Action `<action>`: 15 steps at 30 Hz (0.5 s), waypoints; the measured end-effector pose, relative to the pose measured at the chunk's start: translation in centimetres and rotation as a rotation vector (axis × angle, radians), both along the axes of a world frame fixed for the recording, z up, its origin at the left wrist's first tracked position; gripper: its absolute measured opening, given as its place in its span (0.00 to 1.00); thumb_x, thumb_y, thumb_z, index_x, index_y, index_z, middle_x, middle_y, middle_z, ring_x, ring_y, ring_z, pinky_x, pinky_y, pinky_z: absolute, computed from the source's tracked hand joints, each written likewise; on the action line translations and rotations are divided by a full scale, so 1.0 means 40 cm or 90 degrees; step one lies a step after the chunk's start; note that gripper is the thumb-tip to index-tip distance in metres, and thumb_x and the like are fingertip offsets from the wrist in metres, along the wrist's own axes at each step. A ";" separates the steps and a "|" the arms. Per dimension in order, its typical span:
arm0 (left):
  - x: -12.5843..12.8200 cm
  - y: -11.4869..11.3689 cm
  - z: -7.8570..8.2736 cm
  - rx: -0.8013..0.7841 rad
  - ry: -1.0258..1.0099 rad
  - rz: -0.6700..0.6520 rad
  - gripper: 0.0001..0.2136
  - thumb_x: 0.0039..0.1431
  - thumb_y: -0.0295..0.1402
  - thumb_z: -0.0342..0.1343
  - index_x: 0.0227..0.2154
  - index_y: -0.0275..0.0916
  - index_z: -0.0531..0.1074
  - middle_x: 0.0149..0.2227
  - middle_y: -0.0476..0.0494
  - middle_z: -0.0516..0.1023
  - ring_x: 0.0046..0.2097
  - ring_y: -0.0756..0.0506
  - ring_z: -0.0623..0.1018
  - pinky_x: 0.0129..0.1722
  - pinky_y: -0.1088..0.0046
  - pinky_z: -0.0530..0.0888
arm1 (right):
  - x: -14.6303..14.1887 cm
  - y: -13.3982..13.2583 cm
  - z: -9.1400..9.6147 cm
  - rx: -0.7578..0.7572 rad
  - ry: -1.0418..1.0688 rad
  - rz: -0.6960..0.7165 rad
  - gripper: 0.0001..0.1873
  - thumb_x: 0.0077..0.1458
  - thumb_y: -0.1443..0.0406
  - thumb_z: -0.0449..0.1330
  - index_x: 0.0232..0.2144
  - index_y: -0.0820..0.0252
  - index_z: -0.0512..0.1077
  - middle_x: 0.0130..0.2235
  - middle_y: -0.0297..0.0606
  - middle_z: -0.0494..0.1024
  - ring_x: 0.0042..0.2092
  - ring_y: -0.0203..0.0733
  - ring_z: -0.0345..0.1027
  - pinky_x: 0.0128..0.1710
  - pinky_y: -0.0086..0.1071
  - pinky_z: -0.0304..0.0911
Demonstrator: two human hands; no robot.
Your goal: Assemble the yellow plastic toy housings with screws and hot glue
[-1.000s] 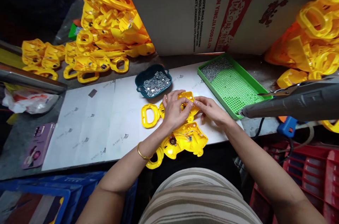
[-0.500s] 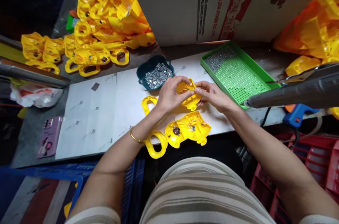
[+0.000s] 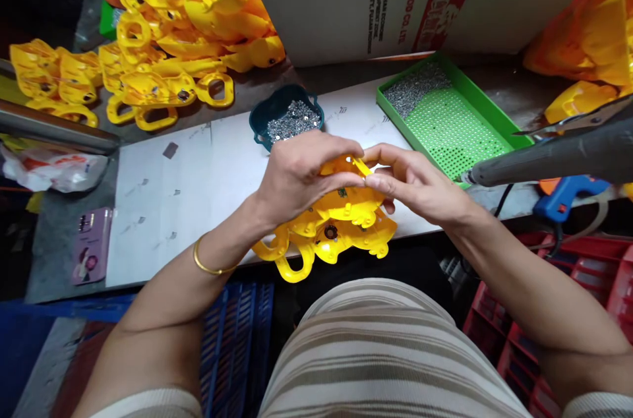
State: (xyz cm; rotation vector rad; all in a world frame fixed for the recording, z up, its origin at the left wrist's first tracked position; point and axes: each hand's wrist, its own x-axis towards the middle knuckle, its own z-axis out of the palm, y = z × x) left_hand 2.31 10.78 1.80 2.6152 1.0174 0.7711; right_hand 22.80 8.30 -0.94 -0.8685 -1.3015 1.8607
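Between both hands is a yellow plastic toy shell half with a handle loop at its left and a small green circuit board inside. My left hand pinches its upper left edge between thumb and fingers. At its upper right edge, my right hand grips with thumb and fingertips; what lies under those fingertips is hidden. Below, partly covered, a second yellow shell half rests near the board's front edge, its hollow side up, showing a round dark part. A dark green bowl of small metal parts stands behind my left hand.
A green perforated tray with small screws lies at the back right, near a grey rod-shaped tool. A blue glue gun is farther right. Yellow shells are piled back left; a phone lies left. A carton stands behind.
Both hands have raised the shell half towards me, and it now overlaps the one lying below. My left hand has turned, its back more upward. The camera view has shifted slightly.
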 end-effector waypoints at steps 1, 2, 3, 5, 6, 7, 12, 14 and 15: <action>0.004 -0.019 -0.011 -0.004 -0.016 0.001 0.17 0.61 0.49 0.55 0.38 0.39 0.75 0.35 0.46 0.82 0.37 0.49 0.80 0.40 0.74 0.73 | 0.003 -0.016 -0.005 -0.017 -0.001 0.010 0.20 0.53 0.55 0.64 0.42 0.61 0.67 0.32 0.31 0.69 0.26 0.27 0.62 0.21 0.21 0.63; 0.009 -0.036 -0.022 -0.013 -0.032 0.000 0.16 0.61 0.48 0.56 0.38 0.39 0.75 0.35 0.46 0.82 0.37 0.49 0.80 0.39 0.75 0.73 | 0.008 -0.031 -0.010 -0.040 -0.006 0.024 0.21 0.54 0.54 0.64 0.44 0.60 0.66 0.31 0.30 0.69 0.26 0.28 0.62 0.21 0.21 0.64; 0.015 -0.053 -0.033 -0.024 -0.045 -0.002 0.16 0.60 0.47 0.56 0.38 0.38 0.75 0.35 0.46 0.82 0.37 0.49 0.80 0.38 0.75 0.74 | 0.013 -0.045 -0.015 -0.065 -0.015 0.039 0.22 0.54 0.54 0.63 0.45 0.60 0.65 0.29 0.30 0.69 0.26 0.29 0.63 0.22 0.21 0.64; 0.026 -0.080 -0.048 -0.059 -0.045 0.004 0.16 0.60 0.46 0.57 0.39 0.37 0.74 0.36 0.44 0.82 0.38 0.48 0.80 0.39 0.74 0.74 | 0.025 -0.067 -0.022 -0.110 -0.044 0.069 0.22 0.54 0.53 0.63 0.45 0.59 0.65 0.30 0.31 0.70 0.27 0.30 0.65 0.22 0.21 0.66; 0.029 -0.091 -0.051 -0.084 -0.029 0.011 0.16 0.60 0.46 0.57 0.41 0.38 0.74 0.38 0.44 0.82 0.39 0.47 0.80 0.40 0.72 0.74 | 0.031 -0.075 -0.025 -0.123 -0.058 0.086 0.22 0.55 0.53 0.62 0.46 0.59 0.65 0.31 0.31 0.70 0.28 0.31 0.66 0.23 0.21 0.66; 0.027 -0.099 -0.052 -0.117 -0.005 0.015 0.18 0.59 0.47 0.58 0.44 0.38 0.73 0.41 0.43 0.81 0.41 0.46 0.79 0.41 0.70 0.74 | 0.037 -0.082 -0.027 -0.128 -0.071 0.099 0.22 0.55 0.53 0.61 0.47 0.59 0.65 0.32 0.32 0.71 0.29 0.31 0.67 0.23 0.22 0.67; -0.057 -0.139 -0.048 -0.347 0.102 0.049 0.39 0.46 0.56 0.63 0.60 0.45 0.62 0.58 0.37 0.69 0.57 0.37 0.70 0.54 0.57 0.70 | 0.066 -0.101 -0.043 -0.115 -0.149 0.090 0.26 0.56 0.51 0.60 0.50 0.59 0.65 0.33 0.33 0.70 0.27 0.29 0.64 0.24 0.23 0.65; -0.111 -0.166 -0.061 -0.428 0.151 0.096 0.42 0.44 0.56 0.65 0.61 0.45 0.60 0.60 0.36 0.67 0.59 0.35 0.68 0.57 0.55 0.67 | 0.076 -0.108 -0.057 -0.127 -0.199 0.076 0.29 0.55 0.48 0.59 0.53 0.59 0.63 0.28 0.30 0.68 0.24 0.29 0.62 0.23 0.23 0.62; -0.135 -0.181 -0.071 -0.469 0.175 0.114 0.43 0.43 0.55 0.66 0.61 0.45 0.61 0.60 0.35 0.67 0.59 0.35 0.68 0.58 0.55 0.67 | 0.078 -0.110 -0.065 -0.129 -0.215 0.072 0.31 0.55 0.47 0.58 0.54 0.59 0.62 0.27 0.29 0.67 0.23 0.29 0.61 0.22 0.24 0.61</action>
